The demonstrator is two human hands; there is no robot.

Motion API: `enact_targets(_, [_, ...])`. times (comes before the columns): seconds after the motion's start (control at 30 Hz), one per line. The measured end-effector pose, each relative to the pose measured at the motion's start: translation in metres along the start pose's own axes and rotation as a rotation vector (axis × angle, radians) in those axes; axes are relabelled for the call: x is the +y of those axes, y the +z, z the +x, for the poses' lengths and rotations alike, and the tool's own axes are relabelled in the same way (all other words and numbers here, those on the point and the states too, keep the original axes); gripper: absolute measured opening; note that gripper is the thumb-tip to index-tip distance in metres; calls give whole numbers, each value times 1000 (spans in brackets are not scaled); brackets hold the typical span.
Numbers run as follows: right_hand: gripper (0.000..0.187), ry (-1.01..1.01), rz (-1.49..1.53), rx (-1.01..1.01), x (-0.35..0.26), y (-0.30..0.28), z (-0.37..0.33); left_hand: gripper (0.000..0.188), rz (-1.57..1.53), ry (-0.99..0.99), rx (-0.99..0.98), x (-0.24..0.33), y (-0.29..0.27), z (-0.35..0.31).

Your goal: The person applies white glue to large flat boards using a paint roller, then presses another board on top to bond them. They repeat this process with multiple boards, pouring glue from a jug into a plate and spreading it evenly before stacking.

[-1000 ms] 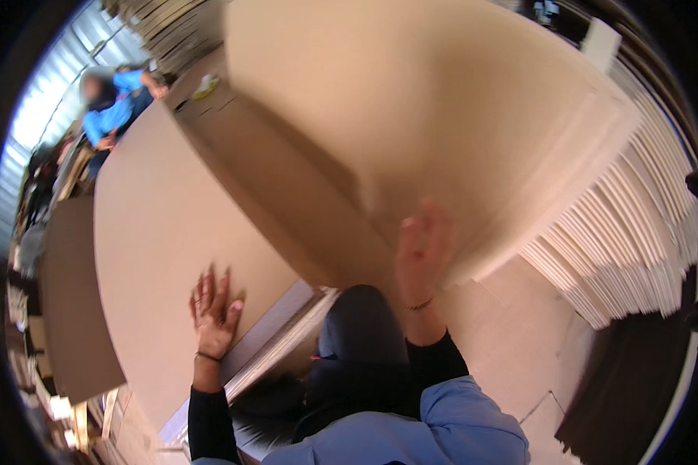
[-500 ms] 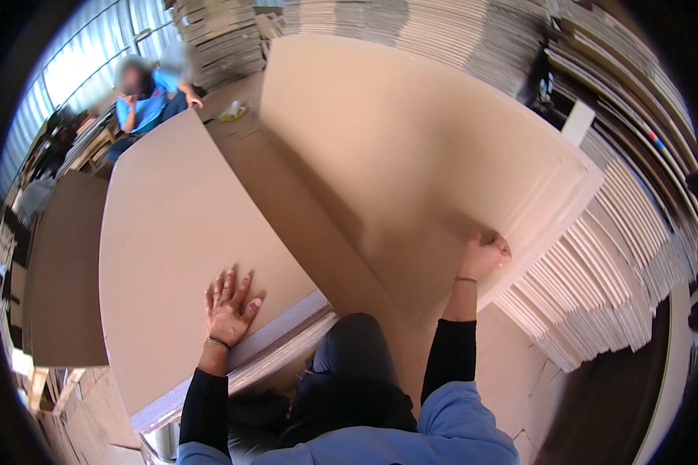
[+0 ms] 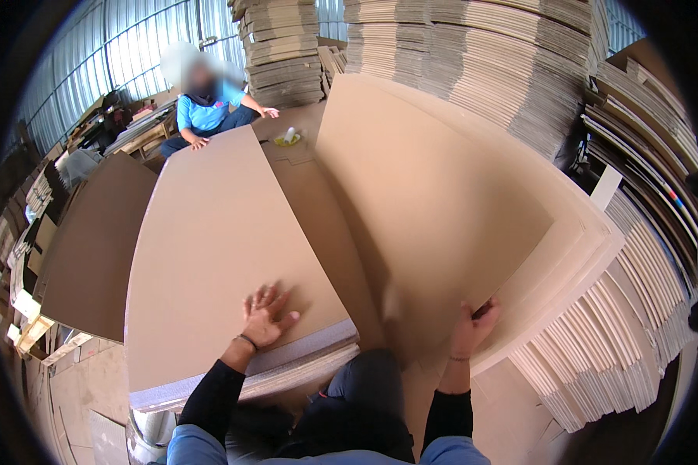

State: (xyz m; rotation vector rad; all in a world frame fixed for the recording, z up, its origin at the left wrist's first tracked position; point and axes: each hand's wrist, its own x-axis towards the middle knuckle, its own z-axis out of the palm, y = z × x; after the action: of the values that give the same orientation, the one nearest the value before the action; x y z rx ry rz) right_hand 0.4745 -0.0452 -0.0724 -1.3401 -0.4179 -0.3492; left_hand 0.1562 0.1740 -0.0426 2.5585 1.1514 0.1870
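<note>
A large tan cardboard sheet (image 3: 217,232) lies flat to my left, on top of a layered stack with a pale lilac-grey strip (image 3: 240,366) along its near end. My left hand (image 3: 267,319) rests on this sheet near that end, fingers spread. To my right leans a pile of big tan sheets. My right hand (image 3: 471,333) is closed on the near edge of its front cardboard sheet (image 3: 426,178), which stands slightly apart from the sheets behind (image 3: 578,232). Its fingertips are partly hidden. Between the two piles runs a shadowed gap with more cardboard at the bottom.
Beyond the left stack's far end sits a person in a blue shirt (image 3: 205,112), one hand on its edge. A small yellow-and-white item (image 3: 288,138) lies nearby. Tall cardboard stacks (image 3: 481,70) rise behind; more folded sheets (image 3: 597,333) lean at right. A dark brown board (image 3: 93,240) is at left.
My right hand has gone from a curled hand against the sheet to gripping its edge, which now stands off the pile. The far person's hand has come down onto the left stack. The view has shifted.
</note>
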Motion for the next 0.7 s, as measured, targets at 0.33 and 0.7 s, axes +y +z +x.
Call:
enact_targets(0.33, [18,-93,432,-287,-46,35,-48,121,-442,626,222,221,-5,27])
enact_targets(0.7, [48,726,-466,-1155,25,15,-50,76,-850,290,390,190,-90,17])
